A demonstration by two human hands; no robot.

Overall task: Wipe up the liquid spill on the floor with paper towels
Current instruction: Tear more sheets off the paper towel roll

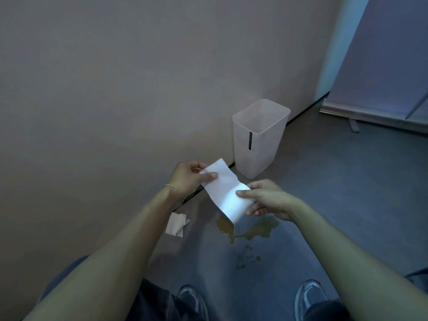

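A white paper towel (225,191) hangs stretched between both hands, held in the air above the floor. My left hand (188,176) pinches its upper left end between thumb and fingers. My right hand (266,200) pinches its lower right part, thumb on top. Below the towel, a yellowish-brown liquid spill (250,229) lies on the grey floor, with small droplets (246,256) trailing toward me. A pack of paper towels (176,224) lies on the floor by the wall, left of the spill.
A translucent plastic waste bin (259,137) stands against the beige wall, beyond the spill. My two shoes (310,297) are at the bottom edge. A banner stand base (370,117) sits at the far right.
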